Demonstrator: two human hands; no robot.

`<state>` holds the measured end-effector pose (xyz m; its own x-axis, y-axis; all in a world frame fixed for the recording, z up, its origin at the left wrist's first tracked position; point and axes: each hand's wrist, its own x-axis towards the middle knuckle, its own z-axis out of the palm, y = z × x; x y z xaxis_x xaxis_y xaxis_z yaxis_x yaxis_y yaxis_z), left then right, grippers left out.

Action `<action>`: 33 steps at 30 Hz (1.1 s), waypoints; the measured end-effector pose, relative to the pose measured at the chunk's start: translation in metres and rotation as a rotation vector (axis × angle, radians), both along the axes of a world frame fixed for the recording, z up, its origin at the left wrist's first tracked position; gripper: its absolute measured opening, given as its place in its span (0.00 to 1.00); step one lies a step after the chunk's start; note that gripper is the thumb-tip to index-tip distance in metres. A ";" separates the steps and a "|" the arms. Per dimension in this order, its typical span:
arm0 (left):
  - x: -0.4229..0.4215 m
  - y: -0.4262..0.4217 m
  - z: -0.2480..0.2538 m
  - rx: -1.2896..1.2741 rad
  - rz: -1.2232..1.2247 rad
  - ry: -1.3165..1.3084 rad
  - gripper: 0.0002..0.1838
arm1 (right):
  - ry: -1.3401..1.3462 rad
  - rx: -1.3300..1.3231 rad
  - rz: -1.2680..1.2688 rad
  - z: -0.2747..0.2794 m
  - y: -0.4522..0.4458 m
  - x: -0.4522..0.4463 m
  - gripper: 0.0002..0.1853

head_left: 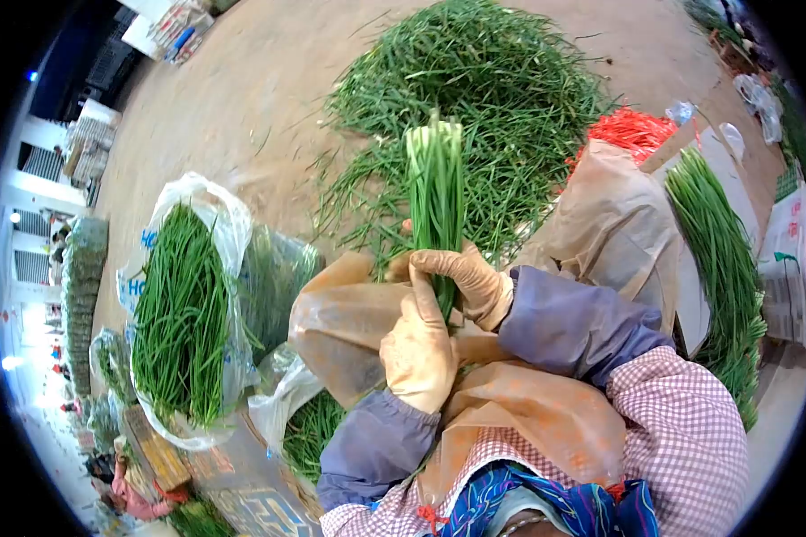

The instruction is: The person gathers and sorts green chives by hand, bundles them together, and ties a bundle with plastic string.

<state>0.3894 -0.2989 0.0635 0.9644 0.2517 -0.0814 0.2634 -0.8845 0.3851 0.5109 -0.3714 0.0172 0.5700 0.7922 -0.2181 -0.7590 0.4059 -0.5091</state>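
Observation:
A bundle of green stalks [436, 188] stands upright in front of my body, its pale cut ends at the top. My right hand [470, 282], in a tan glove, is wrapped round the lower part of the bundle. My left hand [418, 349], gloved too, presses against the bundle just below, its index finger stretched up to my right hand's fingers. Whether it also grips the stalks is hard to see. The bundle's lower end is hidden behind my hands. A brown plastic apron [528, 412] covers my lap.
Loose green leaves [475, 80] lie heaped on the floor ahead. Left stands an open plastic bag of greens [184, 313]. Red ties [633, 132] and a long row of stalks [712, 224] are at right. A person in pink [134, 492] is at the lower left.

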 end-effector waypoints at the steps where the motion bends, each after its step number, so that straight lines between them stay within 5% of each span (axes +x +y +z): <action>1: 0.005 -0.001 0.006 -0.065 -0.100 -0.033 0.59 | -0.025 0.010 -0.023 -0.004 -0.006 0.012 0.35; 3: 0.015 0.007 0.019 -0.187 -0.240 -0.123 0.54 | -0.063 0.012 0.004 -0.011 -0.023 0.038 0.33; 5: 0.027 0.031 0.038 -0.663 -0.136 -0.038 0.43 | -0.071 0.177 0.064 -0.010 -0.036 0.052 0.33; 7: 0.041 0.058 0.049 -0.765 0.044 0.010 0.42 | -0.116 0.203 0.160 -0.001 -0.044 0.049 0.34; 9: 0.074 0.080 0.043 -0.846 -0.106 -0.088 0.46 | -0.070 0.335 0.283 0.000 -0.041 0.036 0.35; 11: 0.110 0.079 0.039 -1.273 -0.312 0.075 0.51 | 0.058 0.491 0.340 -0.011 -0.026 0.019 0.31; 14: 0.123 0.062 0.002 -1.665 -0.305 0.079 0.43 | 0.302 0.546 0.423 -0.003 -0.014 -0.004 0.25; 20: 0.114 0.064 0.000 -1.725 -0.126 0.392 0.43 | 0.407 0.350 0.498 -0.007 -0.024 -0.013 0.22; 23: 0.098 0.056 -0.001 -1.771 0.070 0.269 0.41 | -0.210 -0.060 0.630 -0.012 -0.035 0.008 0.23; 24: 0.094 0.057 -0.002 -1.758 0.118 0.281 0.41 | -0.437 0.024 0.642 -0.005 -0.034 0.016 0.22; 26: 0.085 0.053 0.004 -1.762 0.234 0.275 0.39 | -0.658 -0.557 0.919 0.043 -0.055 0.044 0.22; 30: 0.079 0.050 0.003 -1.655 0.239 0.179 0.28 | -1.235 -0.737 -0.312 0.034 -0.095 0.053 0.20; 33: 0.081 0.041 0.001 -1.641 0.235 0.157 0.26 | -1.931 -0.705 -0.549 0.068 -0.083 0.051 0.22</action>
